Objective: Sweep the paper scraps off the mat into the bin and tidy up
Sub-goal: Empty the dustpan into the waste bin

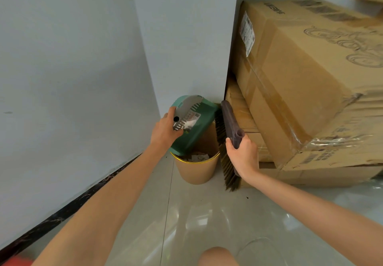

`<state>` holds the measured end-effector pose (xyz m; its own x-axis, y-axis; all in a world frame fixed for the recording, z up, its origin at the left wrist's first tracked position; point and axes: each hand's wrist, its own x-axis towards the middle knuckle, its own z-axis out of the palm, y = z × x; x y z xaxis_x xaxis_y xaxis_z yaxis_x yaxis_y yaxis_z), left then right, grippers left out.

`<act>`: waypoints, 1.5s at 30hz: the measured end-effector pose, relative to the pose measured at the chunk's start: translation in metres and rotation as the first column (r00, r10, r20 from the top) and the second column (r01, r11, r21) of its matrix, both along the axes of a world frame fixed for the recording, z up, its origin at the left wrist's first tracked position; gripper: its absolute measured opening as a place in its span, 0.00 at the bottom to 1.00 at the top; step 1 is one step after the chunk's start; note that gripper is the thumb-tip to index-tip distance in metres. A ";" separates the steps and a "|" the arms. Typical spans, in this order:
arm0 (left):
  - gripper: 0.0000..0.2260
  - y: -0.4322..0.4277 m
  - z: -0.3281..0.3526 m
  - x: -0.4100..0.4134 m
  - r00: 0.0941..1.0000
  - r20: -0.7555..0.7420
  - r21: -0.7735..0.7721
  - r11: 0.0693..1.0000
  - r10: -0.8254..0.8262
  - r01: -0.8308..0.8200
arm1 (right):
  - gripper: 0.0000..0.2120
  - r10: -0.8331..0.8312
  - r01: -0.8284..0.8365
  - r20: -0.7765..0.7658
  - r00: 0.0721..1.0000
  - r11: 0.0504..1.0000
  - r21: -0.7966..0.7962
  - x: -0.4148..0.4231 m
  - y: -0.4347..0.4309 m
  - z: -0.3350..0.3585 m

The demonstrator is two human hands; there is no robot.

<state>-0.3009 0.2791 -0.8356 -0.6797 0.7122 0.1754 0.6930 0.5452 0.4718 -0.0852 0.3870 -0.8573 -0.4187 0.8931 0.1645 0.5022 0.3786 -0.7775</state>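
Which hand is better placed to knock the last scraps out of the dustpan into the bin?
The right hand: it holds the brush right beside the tilted dustpan, bristles toward it. The left hand is busy holding the dustpan over the bin.

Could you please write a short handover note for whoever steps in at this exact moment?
Left hand: grip shut on the green dustpan, tipped mouth-down over the bin.
Right hand: grip shut on the brush, held upright just right of the bin, bristles facing it.
Bin stands on the floor in the corner, beside the boxes; paper scraps already lie inside it.
Done: scraps collected and brought to the bin; dumping under way.
Left: check that the dustpan is empty, put dustpan and brush away. The mat is out of view, so confirm that it is clean.
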 end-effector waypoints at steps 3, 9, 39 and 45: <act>0.29 -0.006 -0.006 0.004 0.998 0.057 0.099 0.994 0.033 -0.038 | 0.18 -0.012 0.012 -0.022 1.000 1.000 -0.005 0.001 -0.002 0.002; 0.29 -0.008 -0.011 0.011 0.981 0.181 0.187 0.977 0.064 -0.098 | 0.15 -0.008 0.006 -0.063 0.998 0.999 -0.038 -0.001 -0.006 0.002; 0.28 -0.057 0.165 -0.013 0.692 0.695 0.188 0.881 0.193 -0.434 | 0.09 0.278 -0.265 0.097 0.956 0.956 -0.126 -0.006 -0.047 0.205; 0.27 -0.058 0.259 -0.008 0.716 0.660 0.173 0.883 0.225 -0.437 | 0.13 0.334 -0.322 0.134 0.933 0.941 -0.098 -0.006 -0.045 0.304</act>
